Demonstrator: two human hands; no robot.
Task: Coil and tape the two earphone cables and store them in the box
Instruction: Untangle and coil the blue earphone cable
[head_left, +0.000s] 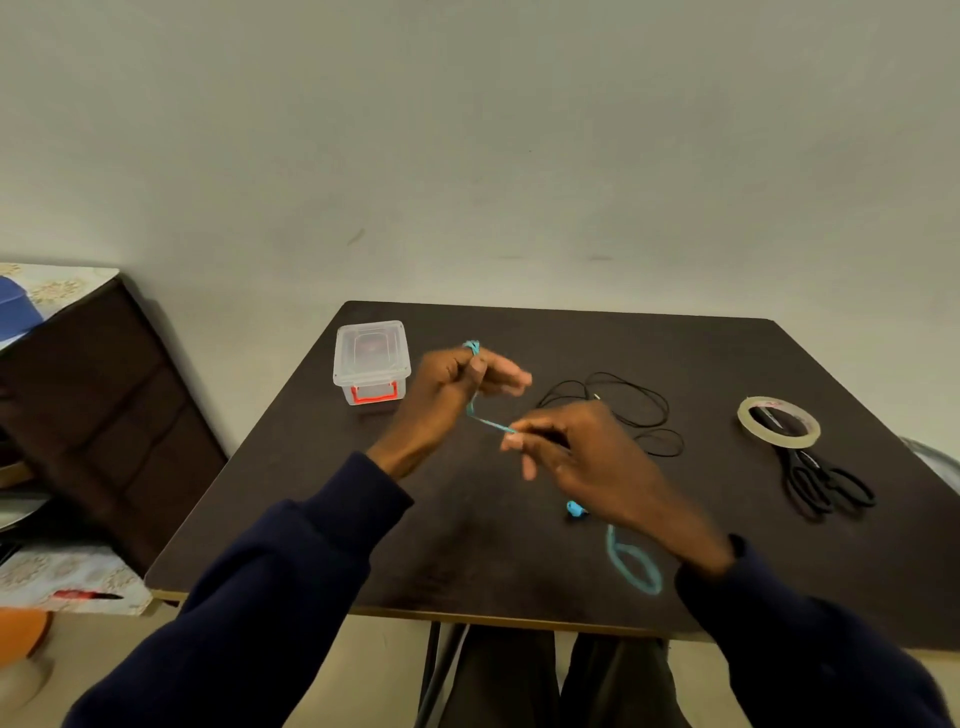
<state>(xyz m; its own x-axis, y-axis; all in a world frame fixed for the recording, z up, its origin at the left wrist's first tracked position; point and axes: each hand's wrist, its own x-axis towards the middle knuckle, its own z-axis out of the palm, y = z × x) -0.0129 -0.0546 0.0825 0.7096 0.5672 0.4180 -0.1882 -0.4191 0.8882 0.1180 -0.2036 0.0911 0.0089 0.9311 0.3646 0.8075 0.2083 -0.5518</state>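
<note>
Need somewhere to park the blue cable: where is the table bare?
Bare: the dark tabletop near-left, in front of the clear plastic box with red latch; the far strip behind the loose black earphone cable. Crowded: the right, with clear tape roll and black scissors; near-right, where the blue cable trails.

Single head-worn wide-angle camera looks forward and down, close over the table, its far edge and wall at 12 o'clock.

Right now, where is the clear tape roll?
Head view: the clear tape roll lies far right on the dark table, over the black scissors, right of the black earphone cable.
</note>
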